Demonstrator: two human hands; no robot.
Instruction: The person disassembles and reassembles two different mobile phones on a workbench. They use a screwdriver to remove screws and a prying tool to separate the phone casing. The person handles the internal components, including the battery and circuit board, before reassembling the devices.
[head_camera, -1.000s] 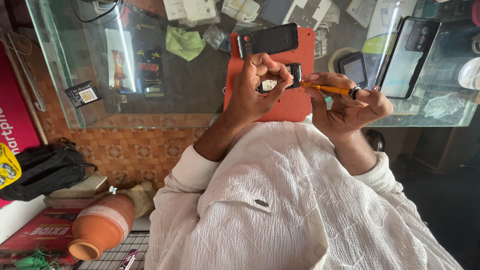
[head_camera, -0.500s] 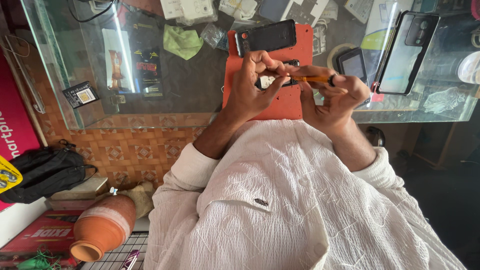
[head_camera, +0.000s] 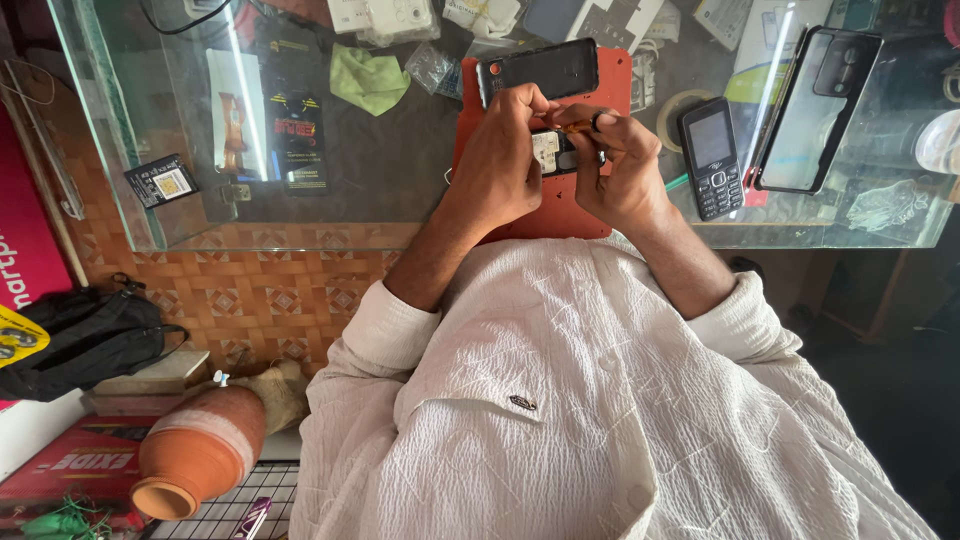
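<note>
My left hand (head_camera: 500, 160) grips a small open phone (head_camera: 552, 152) with a pale battery label, just above the red work mat (head_camera: 540, 215) on the glass counter. Pressed close against it from the right, my right hand (head_camera: 625, 170) holds an orange-handled screwdriver (head_camera: 578, 126) with its tip at the phone's top. Both hands hide most of the phone. A black phone back (head_camera: 540, 68) lies on the far end of the mat.
A black keypad phone (head_camera: 712, 155) and a clear phone case (head_camera: 815, 105) lie right of the mat. A green cloth (head_camera: 370, 78), small packets and a battery (head_camera: 162, 180) sit to the left. On the floor are a clay pot (head_camera: 195, 450) and a black bag (head_camera: 85, 340).
My right hand has moved left with the screwdriver, closing in on the phone in my left hand. The two hands are now together over the mat.
</note>
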